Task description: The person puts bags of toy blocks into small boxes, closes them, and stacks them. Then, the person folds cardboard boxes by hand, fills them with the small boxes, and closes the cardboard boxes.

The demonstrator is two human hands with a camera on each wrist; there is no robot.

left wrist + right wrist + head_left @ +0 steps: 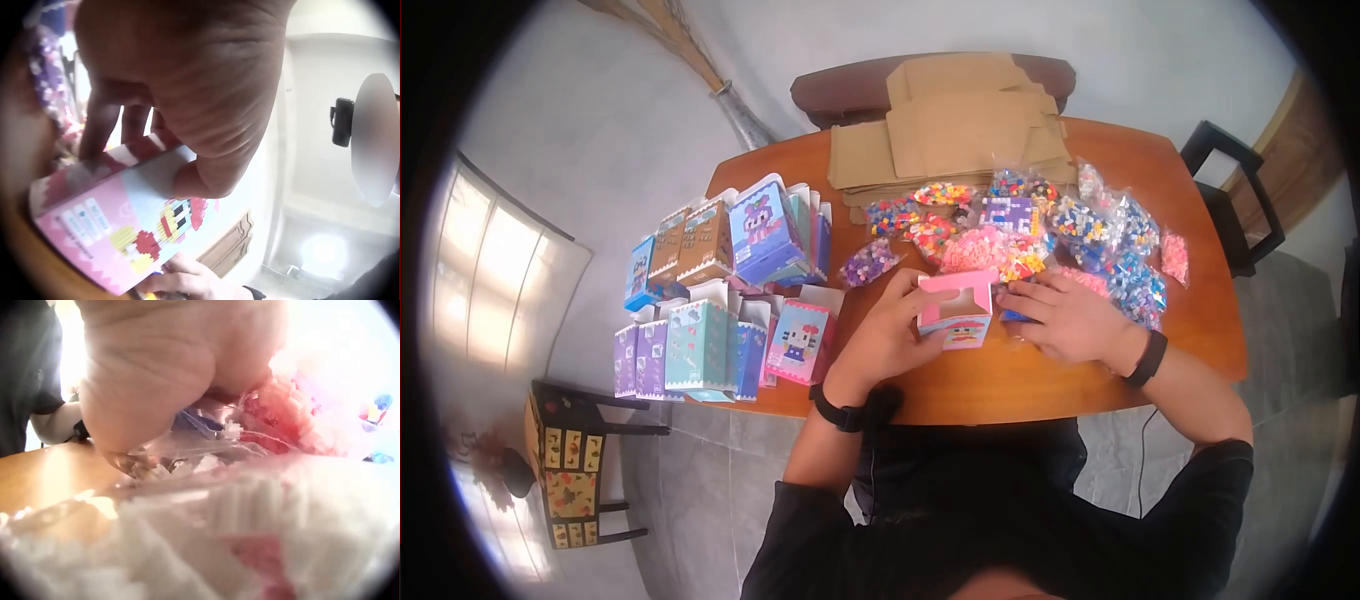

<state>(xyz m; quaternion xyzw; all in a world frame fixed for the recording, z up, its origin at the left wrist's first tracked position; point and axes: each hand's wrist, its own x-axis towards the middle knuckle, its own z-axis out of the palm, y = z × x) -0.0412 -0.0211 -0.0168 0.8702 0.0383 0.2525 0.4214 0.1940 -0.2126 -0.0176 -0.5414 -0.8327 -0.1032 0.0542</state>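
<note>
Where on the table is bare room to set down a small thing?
The table is bare between the pink box and near edge, and behind plastic bags, right of cardboard. Crowded: left with cartons, centre-right with bags.

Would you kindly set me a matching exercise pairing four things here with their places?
Things:
1. pink open-topped box
2. brown cardboard sheets
3. bag of purple pieces
4. black chair

Places:
A. far side of the table
B. beyond the table's right end
C. in the left hand
D. leftmost of the clear bags

Pairs: 1-C, 2-A, 3-D, 4-B

Dried stalks (693,53) in grey vase (745,122); black chair (1228,215).
</note>
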